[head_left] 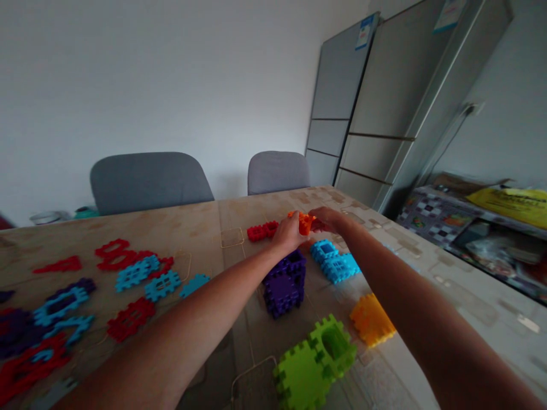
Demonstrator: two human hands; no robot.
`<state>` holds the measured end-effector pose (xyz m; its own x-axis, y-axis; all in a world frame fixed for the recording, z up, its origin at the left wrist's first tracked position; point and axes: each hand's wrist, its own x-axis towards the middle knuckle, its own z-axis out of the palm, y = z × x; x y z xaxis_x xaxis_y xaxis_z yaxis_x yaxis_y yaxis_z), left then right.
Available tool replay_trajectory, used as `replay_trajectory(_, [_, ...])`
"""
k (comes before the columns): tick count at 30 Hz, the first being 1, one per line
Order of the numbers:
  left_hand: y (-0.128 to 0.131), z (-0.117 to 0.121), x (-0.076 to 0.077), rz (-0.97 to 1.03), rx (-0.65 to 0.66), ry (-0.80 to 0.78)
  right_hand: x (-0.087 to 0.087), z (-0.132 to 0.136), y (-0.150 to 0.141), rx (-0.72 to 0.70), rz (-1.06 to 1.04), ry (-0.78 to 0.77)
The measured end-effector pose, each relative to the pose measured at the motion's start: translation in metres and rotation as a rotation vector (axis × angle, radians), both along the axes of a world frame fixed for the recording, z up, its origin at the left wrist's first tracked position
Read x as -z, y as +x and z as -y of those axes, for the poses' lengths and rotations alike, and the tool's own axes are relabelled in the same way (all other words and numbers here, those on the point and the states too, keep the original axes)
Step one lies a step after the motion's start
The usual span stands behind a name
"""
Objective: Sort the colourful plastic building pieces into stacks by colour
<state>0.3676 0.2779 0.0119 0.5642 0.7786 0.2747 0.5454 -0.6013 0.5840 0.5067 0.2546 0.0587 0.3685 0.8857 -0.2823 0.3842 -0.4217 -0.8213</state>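
Both my arms reach far over the table. My left hand (289, 232) grips the near left side of an orange interlocking block (305, 222). On its right side my right hand (328, 218) has its fingers curled against the same block; the fingertips are partly hidden. Just left of the hands lies a red block piece (261, 230). Below my left wrist stands a purple block cube (284, 285), partly covered by the forearm. Light blue joined blocks (335, 261) lie between my forearms.
Nearer me are a green block assembly (301, 373) and a yellow-orange block (372, 320). Loose red panels (131, 319), blue panels (137, 273) and purple pieces spread over the table's left side. Two grey chairs (149, 179) stand behind, with a cabinet (342, 85) at right.
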Motion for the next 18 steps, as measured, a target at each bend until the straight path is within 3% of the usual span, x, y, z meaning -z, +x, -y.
replay_trajectory(9, [-0.003,-0.002,0.003,0.176,0.066,-0.107,-0.005,0.000,-0.010,0.026,0.045,-0.146])
replay_trajectory(18, [-0.024,-0.020,0.004,0.288,0.007,-0.391,-0.010,0.009,-0.012,0.014,0.046,-0.170])
